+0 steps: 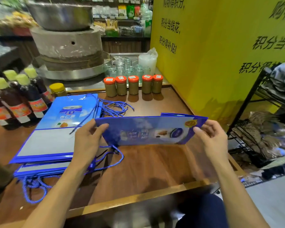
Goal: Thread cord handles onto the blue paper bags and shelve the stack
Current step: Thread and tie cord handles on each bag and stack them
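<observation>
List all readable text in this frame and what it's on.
"购物得积分," yellow wall
"积分当钱花," same wall
"积分得补贴!" same wall
"杏仁露" (soft) top bag of the stack
Unreadable: print on the held bag, bottle labels, jar lid stickers, all blurred or too small.

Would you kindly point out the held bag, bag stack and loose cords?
held bag (146, 130), head view, printed front
bag stack (46, 142), head view, top bag's grey panel
loose cords (113, 109), head view, tangled middle

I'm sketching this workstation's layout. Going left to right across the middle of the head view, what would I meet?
From the left: dark sauce bottles → stack of blue paper bags → left hand → held blue bag → right hand → black wire rack.
</observation>
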